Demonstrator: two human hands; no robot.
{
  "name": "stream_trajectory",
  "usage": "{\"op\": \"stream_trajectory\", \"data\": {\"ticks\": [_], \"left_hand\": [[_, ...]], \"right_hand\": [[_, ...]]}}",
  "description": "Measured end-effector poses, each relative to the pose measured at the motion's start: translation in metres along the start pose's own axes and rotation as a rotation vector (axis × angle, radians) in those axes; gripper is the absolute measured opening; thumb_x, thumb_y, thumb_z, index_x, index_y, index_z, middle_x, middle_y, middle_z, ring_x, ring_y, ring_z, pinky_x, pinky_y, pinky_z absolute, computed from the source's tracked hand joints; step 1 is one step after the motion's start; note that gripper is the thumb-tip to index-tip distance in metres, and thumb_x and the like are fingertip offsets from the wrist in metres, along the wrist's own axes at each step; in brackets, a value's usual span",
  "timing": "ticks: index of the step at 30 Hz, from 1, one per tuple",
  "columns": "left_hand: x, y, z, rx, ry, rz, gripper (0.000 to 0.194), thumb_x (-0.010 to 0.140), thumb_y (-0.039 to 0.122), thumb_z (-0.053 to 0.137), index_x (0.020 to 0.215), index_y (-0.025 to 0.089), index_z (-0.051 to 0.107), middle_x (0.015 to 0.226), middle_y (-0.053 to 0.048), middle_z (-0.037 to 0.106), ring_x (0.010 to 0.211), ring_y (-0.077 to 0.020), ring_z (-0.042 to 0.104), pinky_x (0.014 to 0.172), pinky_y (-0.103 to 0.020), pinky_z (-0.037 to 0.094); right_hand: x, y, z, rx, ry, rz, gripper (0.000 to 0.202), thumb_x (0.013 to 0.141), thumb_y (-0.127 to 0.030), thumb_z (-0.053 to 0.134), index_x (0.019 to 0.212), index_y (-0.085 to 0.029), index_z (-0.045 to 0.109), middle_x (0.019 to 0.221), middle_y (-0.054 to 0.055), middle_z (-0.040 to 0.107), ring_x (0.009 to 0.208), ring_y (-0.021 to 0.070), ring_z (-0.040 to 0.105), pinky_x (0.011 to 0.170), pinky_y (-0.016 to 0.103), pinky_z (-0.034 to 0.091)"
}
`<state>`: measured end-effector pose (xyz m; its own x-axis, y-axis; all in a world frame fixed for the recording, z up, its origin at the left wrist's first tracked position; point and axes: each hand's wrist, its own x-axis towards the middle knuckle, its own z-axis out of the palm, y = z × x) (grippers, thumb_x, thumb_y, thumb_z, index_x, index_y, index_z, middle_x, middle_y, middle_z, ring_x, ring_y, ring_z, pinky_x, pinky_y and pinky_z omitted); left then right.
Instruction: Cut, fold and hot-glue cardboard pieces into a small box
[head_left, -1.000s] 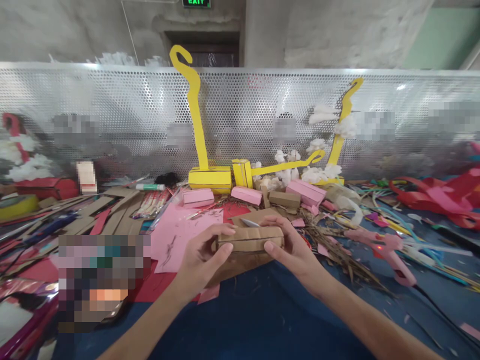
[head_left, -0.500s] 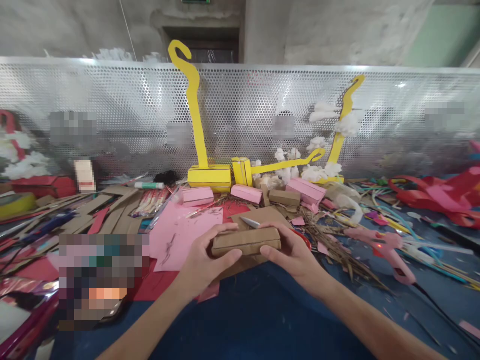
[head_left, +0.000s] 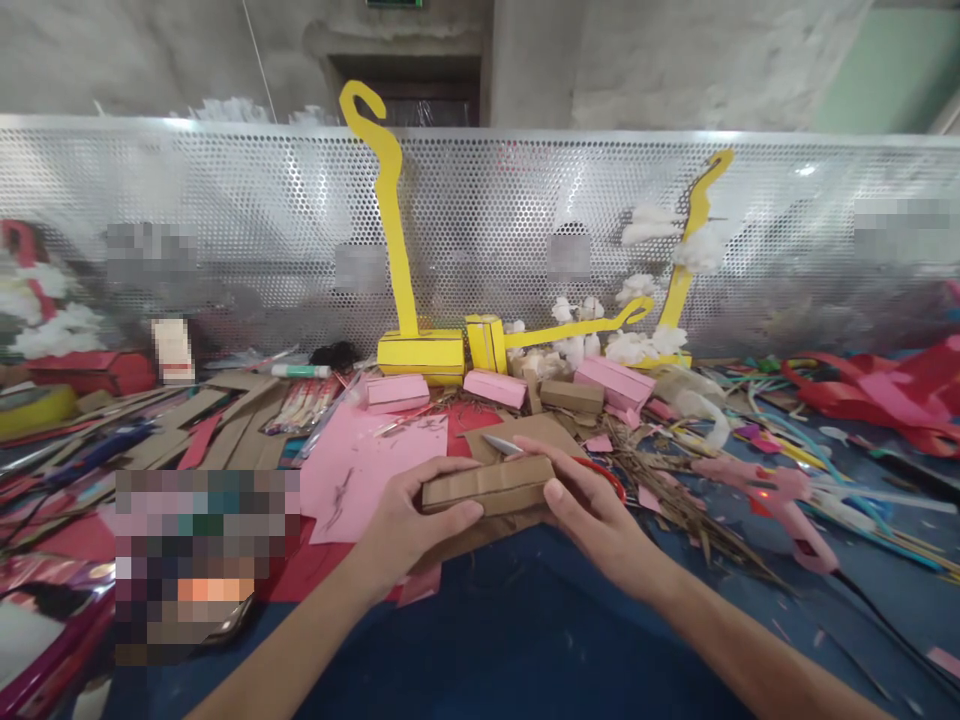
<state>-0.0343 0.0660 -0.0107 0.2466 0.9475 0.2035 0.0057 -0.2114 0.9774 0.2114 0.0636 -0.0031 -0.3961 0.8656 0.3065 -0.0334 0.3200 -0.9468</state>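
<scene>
Brown folded-cardboard box, long [head_left: 487, 485], is in both hands over a flat brown cardboard sheet [head_left: 480, 535] on the blue table [head_left: 517, 640]. L hand [head_left: 405, 522] pinches its L end; R hand [head_left: 600, 512] loosely pinches R corner, thumb now shifted outward vs. 0.5 s ago, so L prob. carries more. Red-handled metal scissors [head_left: 500, 445] just behind, could obstruct fingers; pink glue gun [head_left: 757, 487] well to R.
</scene>
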Motion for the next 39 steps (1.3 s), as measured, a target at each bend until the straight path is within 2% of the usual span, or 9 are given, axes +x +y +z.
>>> {"op": "stream_trajectory", "data": {"ticks": [2,6,11,13,17,23,29,35,39], "left_hand": [[0.000,-0.001,0.000,-0.023,-0.002,-0.018,0.046,0.077,0.039,0.083,0.117,0.020,0.071,0.110,-0.007,0.075,0.098,-0.0233,0.068,0.085,-0.034,0.054],[-0.001,0.001,0.003,0.003,0.017,-0.031,0.045,0.077,0.041,0.081,0.115,0.019,0.069,0.105,-0.007,0.074,0.094,-0.0228,0.068,0.083,-0.033,0.054],[0.000,0.005,0.006,0.174,0.196,0.099,0.031,0.083,0.038,0.074,0.108,0.021,0.066,0.104,-0.004,0.070,0.095,-0.0215,0.065,0.082,-0.031,0.052],[-0.001,0.005,0.006,0.191,0.213,0.117,0.027,0.085,0.038,0.070,0.106,0.022,0.066,0.102,-0.003,0.070,0.092,-0.0206,0.065,0.079,-0.031,0.052],[-0.002,0.005,0.006,0.191,0.196,0.092,0.026,0.086,0.040,0.068,0.103,0.022,0.067,0.096,-0.003,0.071,0.085,-0.0199,0.064,0.074,-0.030,0.051],[-0.001,0.006,0.006,0.200,0.224,0.089,0.025,0.086,0.041,0.067,0.101,0.021,0.069,0.096,-0.004,0.071,0.087,-0.0216,0.064,0.073,-0.030,0.049],[0.000,0.004,0.006,0.198,0.246,0.093,0.022,0.087,0.040,0.067,0.098,0.020,0.070,0.094,-0.004,0.070,0.086,-0.0218,0.063,0.074,-0.030,0.048],[-0.008,0.011,0.010,0.252,0.139,0.182,0.019,0.088,0.030,0.068,0.105,0.022,0.066,0.103,-0.003,0.070,0.092,-0.0208,0.064,0.082,-0.031,0.049],[-0.011,0.010,0.009,0.210,0.093,0.198,0.022,0.091,0.035,0.067,0.109,0.023,0.065,0.106,-0.004,0.070,0.095,-0.0216,0.064,0.083,-0.031,0.049]], "right_hand": [[-0.001,0.003,-0.002,0.039,0.003,0.021,0.044,0.102,-0.045,0.054,0.145,-0.033,0.054,0.142,0.005,0.059,0.131,0.0246,0.054,0.115,0.042,0.040],[0.000,0.005,0.001,0.151,0.021,0.076,0.045,0.100,-0.047,0.058,0.142,-0.031,0.057,0.131,0.006,0.065,0.119,0.0251,0.061,0.101,0.041,0.053],[0.003,0.005,0.010,0.304,0.089,0.211,0.038,0.096,-0.051,0.062,0.125,-0.027,0.066,0.120,0.007,0.067,0.106,0.0249,0.065,0.079,0.036,0.061],[0.003,0.005,0.011,0.315,0.100,0.241,0.035,0.094,-0.051,0.066,0.120,-0.027,0.066,0.112,0.005,0.068,0.100,0.0228,0.065,0.074,0.033,0.060],[0.002,0.005,0.011,0.310,0.109,0.252,0.031,0.093,-0.049,0.068,0.117,-0.029,0.063,0.106,0.002,0.065,0.095,0.0192,0.063,0.074,0.029,0.058],[0.002,0.001,0.012,0.294,0.075,0.247,0.032,0.093,-0.050,0.066,0.115,-0.027,0.064,0.102,0.002,0.062,0.089,0.0187,0.061,0.072,0.030,0.058],[0.002,0.002,0.012,0.271,0.036,0.226,0.034,0.095,-0.051,0.062,0.120,-0.028,0.061,0.106,0.003,0.061,0.089,0.0194,0.061,0.071,0.032,0.058],[0.001,-0.002,0.007,-0.120,0.031,0.112,0.034,0.093,-0.049,0.067,0.117,-0.025,0.067,0.110,0.004,0.066,0.098,0.0214,0.061,0.085,0.031,0.053],[0.003,-0.006,0.006,-0.205,0.021,0.082,0.036,0.092,-0.051,0.067,0.115,-0.023,0.068,0.108,0.004,0.068,0.097,0.0227,0.062,0.085,0.031,0.052]]}}
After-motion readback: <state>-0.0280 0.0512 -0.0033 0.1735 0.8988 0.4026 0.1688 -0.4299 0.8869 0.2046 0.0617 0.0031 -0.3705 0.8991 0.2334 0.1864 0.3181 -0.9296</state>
